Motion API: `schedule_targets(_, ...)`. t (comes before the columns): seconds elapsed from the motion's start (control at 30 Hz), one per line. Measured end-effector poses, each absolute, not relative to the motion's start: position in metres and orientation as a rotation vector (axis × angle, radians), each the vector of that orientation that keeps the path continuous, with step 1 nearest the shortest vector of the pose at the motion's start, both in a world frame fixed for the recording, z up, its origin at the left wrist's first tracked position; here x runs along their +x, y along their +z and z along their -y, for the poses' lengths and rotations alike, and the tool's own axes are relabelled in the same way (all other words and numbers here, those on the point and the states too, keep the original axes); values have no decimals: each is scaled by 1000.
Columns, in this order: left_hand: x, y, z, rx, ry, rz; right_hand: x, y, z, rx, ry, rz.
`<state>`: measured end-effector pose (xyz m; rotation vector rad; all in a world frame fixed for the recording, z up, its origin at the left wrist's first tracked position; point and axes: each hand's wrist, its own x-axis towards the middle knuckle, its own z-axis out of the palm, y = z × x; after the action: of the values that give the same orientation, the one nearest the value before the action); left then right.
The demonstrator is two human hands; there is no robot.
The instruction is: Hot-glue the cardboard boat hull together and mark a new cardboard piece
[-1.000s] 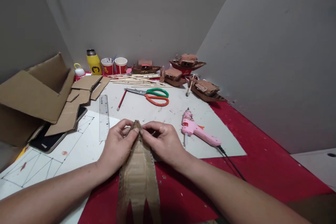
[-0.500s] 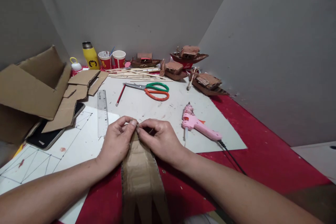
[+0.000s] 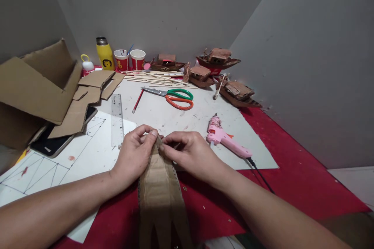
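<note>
The left hand [image 3: 134,155] and the right hand [image 3: 189,153] meet at the middle of the red table [image 3: 292,186]. Each has its thumb and forefinger closed on the narrow far tip of one cardboard piece [image 3: 159,190]. The left hand pinches the tip's left edge and the right hand its right edge, fingertips almost touching across it. The rest of the piece lies below the grip, between the two forearms, on the red surface.

Its long axis runs from the person outward. The pointed end faces away, towards the scissors [image 3: 172,97], and the wider near end splits into strips at the bottom edge of the view.

From the left there are:
- one opened cardboard box [image 3: 32,89]
- one dark phone [image 3: 55,144] partly under a cardboard flap
- one white sheet [image 3: 58,163] with drawn lines
- one clear ruler [image 3: 117,118]
- one yellow bottle [image 3: 105,59]
- two paper cups [image 3: 122,60]
- one red pencil [image 3: 137,101]
- a loose bundle of thin sticks [image 3: 154,79], too many to count
- one pair of scissors
- four brown model boats [image 3: 201,76]
- one pink glue gun [image 3: 228,142], just right of the right hand
</note>
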<state>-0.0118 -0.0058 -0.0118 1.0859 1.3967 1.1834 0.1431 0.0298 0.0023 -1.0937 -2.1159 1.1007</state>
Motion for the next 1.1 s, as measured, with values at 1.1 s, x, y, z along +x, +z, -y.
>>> schedule_targets(1.1, -11, -9, 6, 1117, 1205, -1453, 138, -4, -22, -1129, 978, 2123)
